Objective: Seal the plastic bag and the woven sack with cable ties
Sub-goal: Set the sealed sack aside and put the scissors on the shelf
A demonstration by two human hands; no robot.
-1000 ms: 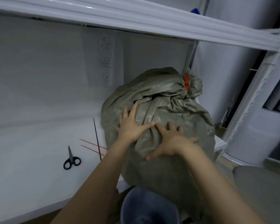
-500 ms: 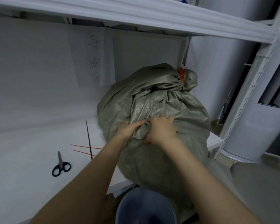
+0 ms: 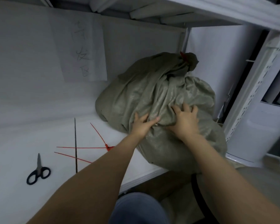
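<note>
A bulging grey-green woven sack [image 3: 162, 97] lies on the white shelf [image 3: 23, 143], at its right end. Its gathered neck points to the far right corner and carries a red cable tie [image 3: 183, 56]. My left hand [image 3: 142, 125] and my right hand [image 3: 185, 120] both grip folds of the sack's near side, close together. Loose red cable ties [image 3: 81, 147] and one black cable tie [image 3: 75, 143] lie on the shelf left of the sack. No plastic bag shows.
Black-handled scissors [image 3: 38, 172] lie near the shelf's front left. A paper sheet with handwriting [image 3: 82, 50] hangs on the back wall. An upper shelf [image 3: 217, 8] runs overhead. A perforated rack post [image 3: 252, 94] stands right of the sack.
The sack has been pushed back and laid further onto the shelf. My hands went from flat on it to gripping its fabric. More red ties now show on the shelf.
</note>
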